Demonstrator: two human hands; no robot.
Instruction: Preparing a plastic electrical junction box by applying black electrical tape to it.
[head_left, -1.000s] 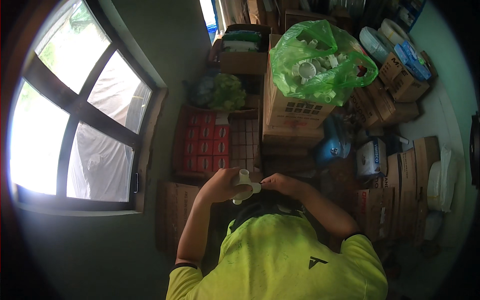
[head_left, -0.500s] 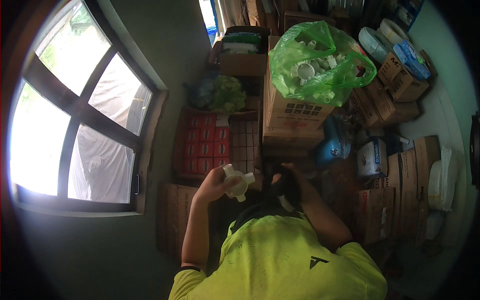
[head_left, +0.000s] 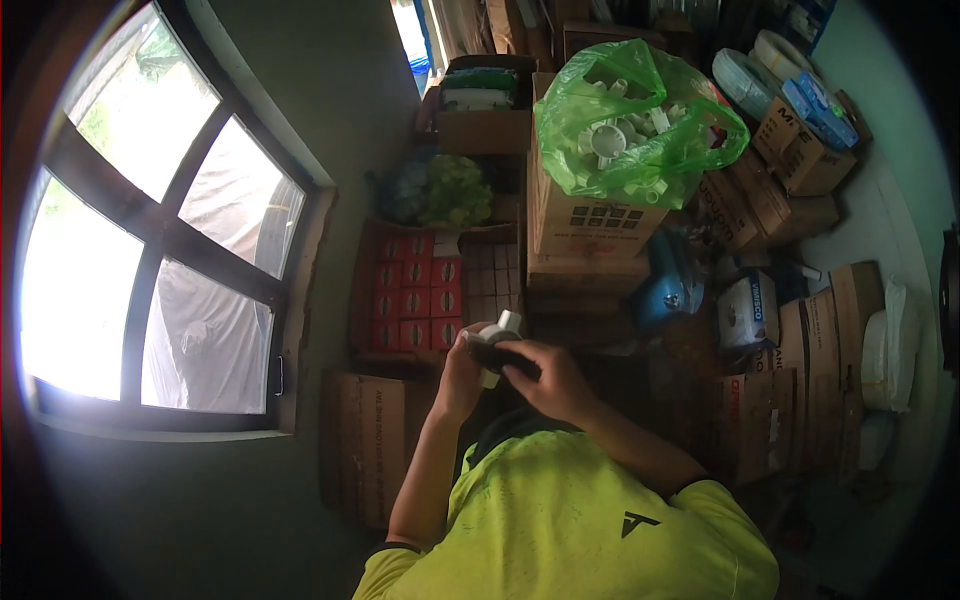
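Note:
My left hand [head_left: 459,378] is closed round a white round plastic conduit junction box [head_left: 510,322] with short pipe stubs, held in front of my chest. One stub points up; another shows below my fingers. My right hand [head_left: 553,382] presses a dark, soft-looking piece, like a black cloth [head_left: 486,353], against the face of the box. Its thumb and fingers are closed on the piece, whose exact kind is too dark to tell. Most of the box is hidden behind hands and dark piece. Ahead to the right, a green plastic bag [head_left: 690,165] holds several similar white junction boxes [head_left: 608,141].
Under the bag is a stack of cardboard boxes [head_left: 590,235]. An open carton of small red boxes [head_left: 416,303] lies ahead of my left hand. Cartons [head_left: 800,350] and a blue container [head_left: 665,290] crowd the right; a window [head_left: 160,230] is at the left.
My right hand has come left and brought the dark piece onto the junction box. My left hand has shifted slightly right, turning the box so its face is mostly covered.

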